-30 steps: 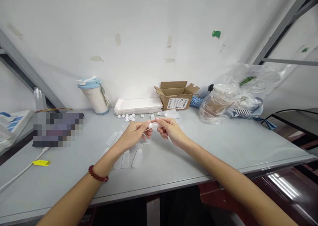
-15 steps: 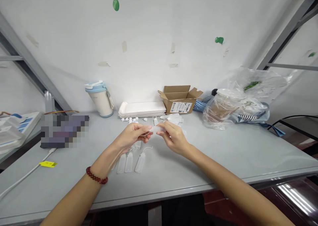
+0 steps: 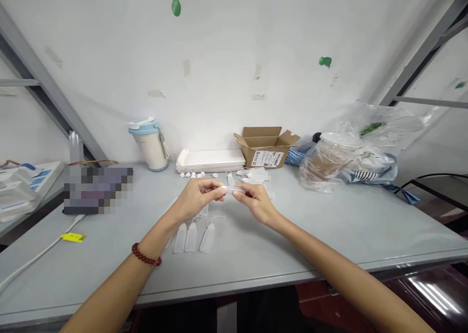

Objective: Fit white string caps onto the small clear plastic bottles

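Note:
Over the middle of the table, my left hand is closed in a pinch on the white cap end of a small translucent squeeze bottle. My right hand grips the body of the same bottle between thumb and fingers. The bottle lies roughly level between both hands, and fingers hide much of it. Below my left hand, several similar bottles lie on the table, at least one with a thin curved spout. Small white caps are scattered behind the hands, and more bottles lie behind my right hand.
On the grey table, a stack of white trays and an open cardboard box stand by the wall. A tumbler is at left, near a blurred dark object with a cable. Bagged items are at right.
My left thumb and fingers have shifted to pinch the bottle's cap end, and the thin spout seen by them before is now hidden. The view has moved slightly.

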The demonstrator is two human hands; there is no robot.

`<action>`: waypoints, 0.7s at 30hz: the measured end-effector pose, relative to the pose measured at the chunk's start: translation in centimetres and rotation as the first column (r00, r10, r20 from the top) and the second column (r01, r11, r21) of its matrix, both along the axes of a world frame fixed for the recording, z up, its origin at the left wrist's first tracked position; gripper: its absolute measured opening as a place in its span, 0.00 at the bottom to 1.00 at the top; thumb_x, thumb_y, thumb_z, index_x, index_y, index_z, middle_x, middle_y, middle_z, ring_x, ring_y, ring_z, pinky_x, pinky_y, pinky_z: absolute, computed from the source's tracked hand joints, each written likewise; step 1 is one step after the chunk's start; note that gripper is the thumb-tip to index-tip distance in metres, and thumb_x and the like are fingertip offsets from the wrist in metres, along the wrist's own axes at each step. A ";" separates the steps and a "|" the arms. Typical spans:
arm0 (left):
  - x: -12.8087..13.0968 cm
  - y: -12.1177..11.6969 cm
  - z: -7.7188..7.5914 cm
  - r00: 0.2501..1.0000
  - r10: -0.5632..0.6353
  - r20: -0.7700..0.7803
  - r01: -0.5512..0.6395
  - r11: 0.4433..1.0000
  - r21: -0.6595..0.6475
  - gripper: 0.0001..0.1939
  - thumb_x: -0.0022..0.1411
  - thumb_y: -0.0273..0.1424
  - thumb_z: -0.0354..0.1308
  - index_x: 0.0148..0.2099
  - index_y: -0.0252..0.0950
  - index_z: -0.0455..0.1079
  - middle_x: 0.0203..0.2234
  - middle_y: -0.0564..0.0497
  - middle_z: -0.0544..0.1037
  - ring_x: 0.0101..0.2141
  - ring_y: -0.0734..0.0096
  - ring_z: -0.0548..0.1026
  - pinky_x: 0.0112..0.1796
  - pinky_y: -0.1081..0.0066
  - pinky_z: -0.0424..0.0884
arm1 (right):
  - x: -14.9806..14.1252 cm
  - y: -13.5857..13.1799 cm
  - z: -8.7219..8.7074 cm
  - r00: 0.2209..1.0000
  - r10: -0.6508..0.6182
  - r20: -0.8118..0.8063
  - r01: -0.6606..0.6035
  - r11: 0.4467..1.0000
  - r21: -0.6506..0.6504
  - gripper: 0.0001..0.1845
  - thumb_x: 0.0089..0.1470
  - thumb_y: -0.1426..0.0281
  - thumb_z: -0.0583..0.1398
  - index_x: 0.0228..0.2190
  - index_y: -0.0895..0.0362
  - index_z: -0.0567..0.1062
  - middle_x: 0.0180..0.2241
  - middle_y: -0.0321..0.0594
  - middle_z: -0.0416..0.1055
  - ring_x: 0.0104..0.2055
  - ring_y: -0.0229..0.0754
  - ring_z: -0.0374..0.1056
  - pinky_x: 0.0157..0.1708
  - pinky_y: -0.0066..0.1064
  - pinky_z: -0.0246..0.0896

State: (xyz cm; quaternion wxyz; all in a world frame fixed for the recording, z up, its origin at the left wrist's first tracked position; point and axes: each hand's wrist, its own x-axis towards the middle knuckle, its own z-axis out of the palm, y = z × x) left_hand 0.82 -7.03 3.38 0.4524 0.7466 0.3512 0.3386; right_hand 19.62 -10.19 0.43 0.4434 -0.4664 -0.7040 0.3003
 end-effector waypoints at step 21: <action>-9.0 10.9 -4.7 0.741 0.460 -0.490 -0.293 0.877 0.380 0.24 0.49 0.29 0.49 0.48 0.31 0.74 0.49 0.41 0.75 0.48 0.54 0.73 0.51 0.62 0.66 | 6.7 5.8 -2.2 0.642 -0.549 0.535 0.360 0.832 0.422 0.20 0.61 0.70 0.46 0.45 0.60 0.73 0.38 0.51 0.71 0.42 0.50 0.65 0.37 0.36 0.60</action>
